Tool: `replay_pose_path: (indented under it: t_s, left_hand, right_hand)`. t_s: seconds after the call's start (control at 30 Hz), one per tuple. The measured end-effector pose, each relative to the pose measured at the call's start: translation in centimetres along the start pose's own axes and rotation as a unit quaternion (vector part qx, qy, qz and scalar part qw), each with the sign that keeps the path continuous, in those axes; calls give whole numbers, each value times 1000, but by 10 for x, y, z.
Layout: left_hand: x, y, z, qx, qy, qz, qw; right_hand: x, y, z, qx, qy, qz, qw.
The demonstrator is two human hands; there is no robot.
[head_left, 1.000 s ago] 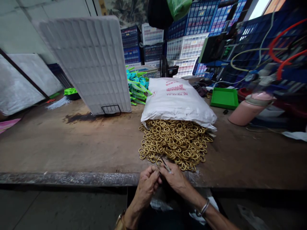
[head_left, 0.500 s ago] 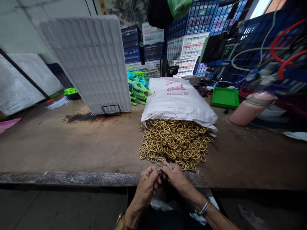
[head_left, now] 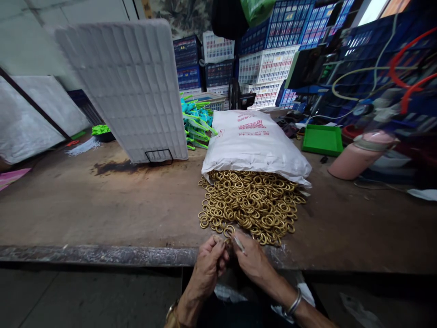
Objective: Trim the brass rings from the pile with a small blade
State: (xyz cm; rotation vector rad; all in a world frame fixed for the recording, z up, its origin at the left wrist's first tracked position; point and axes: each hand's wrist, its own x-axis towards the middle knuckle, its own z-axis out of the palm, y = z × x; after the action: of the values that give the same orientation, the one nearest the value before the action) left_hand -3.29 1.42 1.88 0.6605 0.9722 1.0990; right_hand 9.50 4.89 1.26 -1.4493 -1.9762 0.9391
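My left hand [head_left: 209,260] is closed at the table's front edge, its thumb and forefinger pinching a gold ring [head_left: 226,242] that is mostly hidden by the fingers. Close against it, my right hand [head_left: 251,256] is wrapped round a small knife [head_left: 240,245]; only its pale handle shows clearly, and the blade is hard to make out. Just beyond both hands lies a heap of gold rings [head_left: 252,200], spilling from the mouth of a white woven sack [head_left: 256,146]. One loose ring [head_left: 229,231] lies right in front of my fingertips.
A white ribbed panel [head_left: 126,91] stands upright on the wooden table [head_left: 102,209] at left, beside green and blue plastic pieces [head_left: 198,118]. To the right are a green tray [head_left: 322,139] and a pink bottle [head_left: 358,157]. Stacked crates [head_left: 268,64] fill the back.
My right hand has turned, so the knife's dark end that pointed up is no longer plain to see. My left hand stays nearly where it was.
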Motion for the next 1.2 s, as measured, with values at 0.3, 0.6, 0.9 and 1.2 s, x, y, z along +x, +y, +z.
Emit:
replay_pose_path:
  t_s: [0.3, 0.6, 0.9, 1.2]
  left_hand:
    - [1, -1, -2, 51, 26, 0, 998]
    - [-2, 3, 0, 130, 38, 50, 990]
    - [-17, 15, -1, -55, 19, 16, 998]
    - [-10, 16, -10, -161, 27, 0, 987]
  right_hand:
    - [-5, 3, 2, -152, -49, -29, 987]
    - [-3, -4, -3, -234, -80, 15, 969]
    - [3, 8, -4, -207, -6, -6, 978]
    - [13, -1, 2, -257, -9, -8, 966]
